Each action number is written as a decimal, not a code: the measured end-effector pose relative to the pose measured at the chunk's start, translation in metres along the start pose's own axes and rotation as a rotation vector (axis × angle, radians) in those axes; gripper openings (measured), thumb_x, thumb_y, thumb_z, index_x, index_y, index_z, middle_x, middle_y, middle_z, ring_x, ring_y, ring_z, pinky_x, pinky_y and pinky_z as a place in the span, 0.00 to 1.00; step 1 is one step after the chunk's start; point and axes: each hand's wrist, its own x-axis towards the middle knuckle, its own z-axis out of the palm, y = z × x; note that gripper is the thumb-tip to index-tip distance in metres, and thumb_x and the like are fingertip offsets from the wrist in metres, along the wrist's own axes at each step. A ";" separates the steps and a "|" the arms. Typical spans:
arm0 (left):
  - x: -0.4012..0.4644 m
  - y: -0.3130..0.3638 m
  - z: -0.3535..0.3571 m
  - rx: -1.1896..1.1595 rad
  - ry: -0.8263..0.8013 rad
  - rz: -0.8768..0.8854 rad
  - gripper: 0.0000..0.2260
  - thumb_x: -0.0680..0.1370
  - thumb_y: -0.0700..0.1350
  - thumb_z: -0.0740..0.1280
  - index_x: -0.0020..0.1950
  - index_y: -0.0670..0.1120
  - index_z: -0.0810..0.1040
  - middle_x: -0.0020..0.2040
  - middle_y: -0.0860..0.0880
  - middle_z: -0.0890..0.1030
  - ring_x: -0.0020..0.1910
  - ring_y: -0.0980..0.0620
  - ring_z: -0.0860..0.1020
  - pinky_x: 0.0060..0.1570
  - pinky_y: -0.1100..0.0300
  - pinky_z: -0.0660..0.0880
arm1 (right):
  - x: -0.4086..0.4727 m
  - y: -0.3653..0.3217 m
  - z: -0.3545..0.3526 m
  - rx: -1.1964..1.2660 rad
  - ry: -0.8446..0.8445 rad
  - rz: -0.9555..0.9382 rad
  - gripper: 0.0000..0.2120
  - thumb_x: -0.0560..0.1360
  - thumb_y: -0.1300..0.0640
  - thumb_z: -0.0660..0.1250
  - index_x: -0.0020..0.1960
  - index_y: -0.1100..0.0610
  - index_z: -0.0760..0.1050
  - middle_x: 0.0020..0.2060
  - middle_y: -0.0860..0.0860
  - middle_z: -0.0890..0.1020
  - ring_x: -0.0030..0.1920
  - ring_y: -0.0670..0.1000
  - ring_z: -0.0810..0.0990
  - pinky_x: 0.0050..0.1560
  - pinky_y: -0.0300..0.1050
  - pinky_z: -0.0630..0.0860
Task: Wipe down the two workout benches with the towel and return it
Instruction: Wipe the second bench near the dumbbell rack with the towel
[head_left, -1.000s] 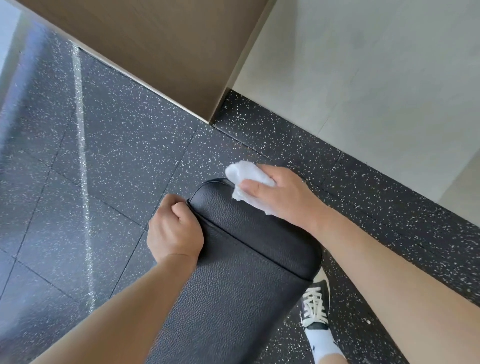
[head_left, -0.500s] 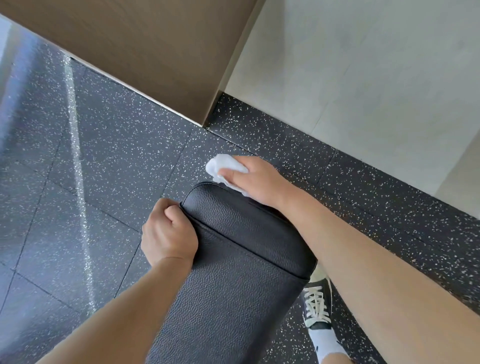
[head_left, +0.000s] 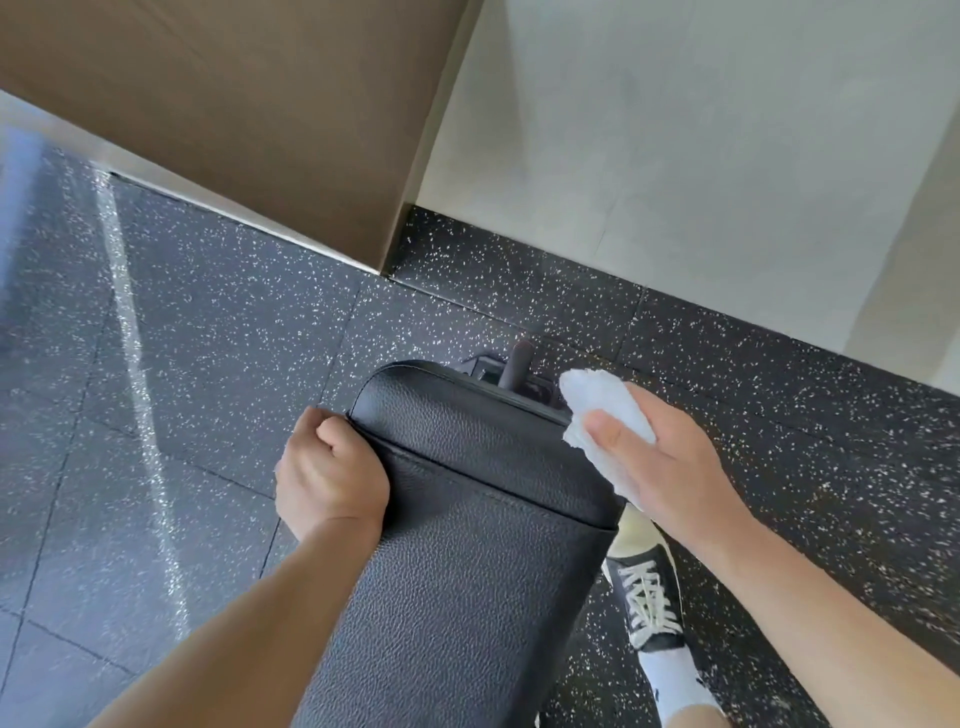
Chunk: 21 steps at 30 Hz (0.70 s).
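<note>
Step in hand, as judged: wiping one bench; the second bench is not in view, so the return of the towel comes later. Shoe (head_left: 649, 605) at 5 o'clock, on the floor (head_left: 156, 364). Bench (head_left: 467, 519) runs from 6 o'clock to centre. Left hand (head_left: 332, 467), at 9 o'clock of the pad end, fingers curled round its left edge. Right hand (head_left: 660, 457), at 3 o'clock, holds the towel (head_left: 597, 410) under thumb and fingers against the pad's far right corner. Next move calls for a pass along the right side or back across the top, with the left hand steadying. No containers in view. Wall (head_left: 675, 130) at 12 o'clock
</note>
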 end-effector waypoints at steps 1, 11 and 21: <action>0.000 0.000 0.000 0.004 0.002 0.000 0.14 0.72 0.49 0.48 0.40 0.47 0.72 0.35 0.51 0.72 0.41 0.37 0.72 0.43 0.49 0.67 | -0.001 -0.002 0.007 -0.038 0.077 -0.025 0.11 0.80 0.39 0.64 0.56 0.42 0.80 0.45 0.42 0.85 0.44 0.45 0.83 0.42 0.42 0.76; 0.000 0.003 -0.003 -0.016 0.021 -0.007 0.15 0.72 0.50 0.47 0.37 0.46 0.71 0.42 0.45 0.73 0.44 0.37 0.71 0.47 0.48 0.66 | 0.106 -0.048 0.050 -0.233 -0.252 -0.013 0.11 0.79 0.47 0.70 0.45 0.53 0.82 0.35 0.44 0.79 0.37 0.46 0.77 0.39 0.41 0.70; -0.008 -0.003 -0.006 -0.190 0.029 0.119 0.19 0.75 0.59 0.52 0.37 0.49 0.75 0.37 0.51 0.78 0.40 0.43 0.76 0.42 0.51 0.68 | -0.001 0.018 0.028 0.013 0.342 -0.117 0.12 0.75 0.39 0.66 0.50 0.45 0.82 0.42 0.41 0.87 0.41 0.43 0.84 0.46 0.50 0.81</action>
